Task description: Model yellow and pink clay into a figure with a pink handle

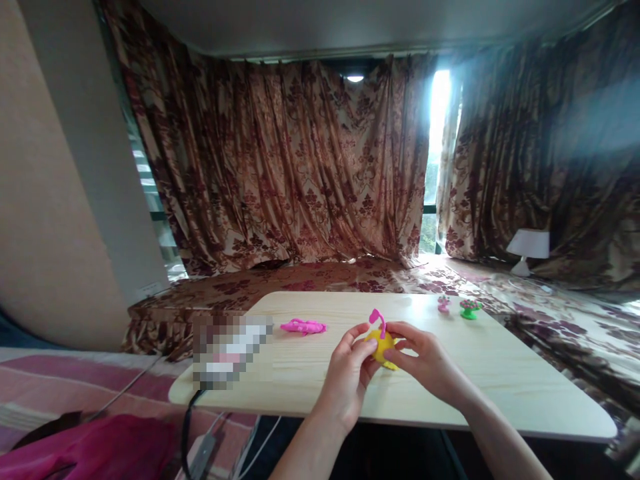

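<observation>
Just above the table's front half, both hands hold a small rounded yellow toy [380, 348] with a curved pink piece [381, 323] sticking up from its top. My left hand [353, 360] has its fingers wrapped on the toy's left side. On the right side, the thumb and fingers of my right hand [425, 357] press against it. A bit of yellow shows at the toy's lower edge. Its exact kind is partly hidden by the fingers. Beyond my left hand lies a long bright pink toy [304, 327].
The pale wooden table [515, 387] has rounded corners. Near its far right edge stand a small pink toy [444, 303] and a green toy with pink dots [470, 309]. Something blurred out [233, 353] lies at left, a black cable [187, 427] below it. A white lamp [529, 245] stands behind.
</observation>
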{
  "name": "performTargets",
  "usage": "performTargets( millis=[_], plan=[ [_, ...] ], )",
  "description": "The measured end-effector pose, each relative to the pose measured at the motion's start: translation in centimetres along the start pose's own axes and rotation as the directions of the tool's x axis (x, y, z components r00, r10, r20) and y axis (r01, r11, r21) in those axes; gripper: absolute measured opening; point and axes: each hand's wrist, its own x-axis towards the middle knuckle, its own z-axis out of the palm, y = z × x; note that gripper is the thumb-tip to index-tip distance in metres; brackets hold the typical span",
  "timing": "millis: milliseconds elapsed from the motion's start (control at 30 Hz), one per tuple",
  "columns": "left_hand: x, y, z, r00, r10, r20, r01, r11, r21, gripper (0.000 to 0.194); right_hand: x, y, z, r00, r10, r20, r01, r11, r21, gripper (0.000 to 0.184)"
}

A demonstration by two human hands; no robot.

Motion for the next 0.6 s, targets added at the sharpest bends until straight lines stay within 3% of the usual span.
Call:
performTargets(
  millis=[233, 500, 600],
  plan=[
    [1.6, -0.4, -1.1, 0.999, -0.017, -0.047, 0.019, 0.999, 0.031, 0.015, 1.5, 0.8, -3.3, 0.995, -0.026, -0.096, 0.024, 1.0, -0.019, 0.034],
    [-1.8, -0.5, 0.0, 0.998, -0.006, 0.064, 0.0, 0.995, 0.099, 0.024, -0.8, -1.5, 0.2, 0.998, -0.066, -0.013, 0.066, 0.998, -0.013, 0.031],
    [-2.2, -0.3, 0.0, 0.999, 0.032, 0.04, -0.038, 0.987, 0.159, 0.025, -1.2, -1.6, 0.6, 0.998, -0.059, 0.004, 0.059, 0.998, -0.003, 0.032]
  ],
)
